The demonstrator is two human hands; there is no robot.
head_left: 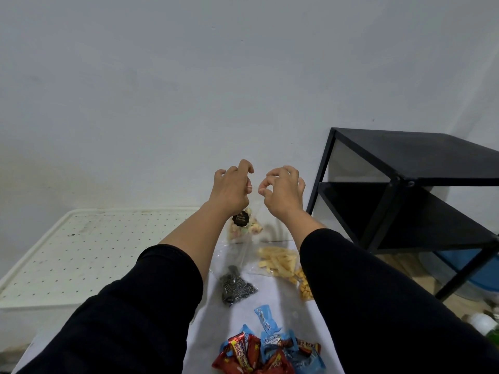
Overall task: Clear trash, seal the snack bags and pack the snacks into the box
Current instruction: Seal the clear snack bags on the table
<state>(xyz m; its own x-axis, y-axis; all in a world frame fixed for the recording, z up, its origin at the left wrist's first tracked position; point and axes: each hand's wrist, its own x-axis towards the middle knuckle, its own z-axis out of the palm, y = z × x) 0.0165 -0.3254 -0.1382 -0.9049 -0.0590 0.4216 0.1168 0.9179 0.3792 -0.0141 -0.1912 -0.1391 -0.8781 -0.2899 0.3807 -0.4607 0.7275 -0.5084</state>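
Both hands up at chest height, pinching the top edge of a clear snack bag (244, 225) between them: left hand (231, 188) curled on the left end of the mouth, right hand (282, 191) thumb-and-forefinger pinched on the right end. Held aloft so contents hang low and the mouth stays taut; likely sealing step. Bag holds pale pastel biscuits, dark round label on front, dangling above the white tabletop (272, 295).

Counted on table: one clear bag of dark patterned snacks (236, 287), one bag of pale yellow sticks (278, 261), one bag of orange cubes (305, 286) partly behind right sleeve. Whether those three are sealed: cannot tell. Pile of small wrapped candies (270, 349) at near edge, red and blue wrappers, overlapping, exact count unclear. One loose blue wrapper (266, 318) just beyond the pile; possibly trash.

White perforated box lid (81, 252) left, presumably the packing box. One black metal shelf (405, 195) right.
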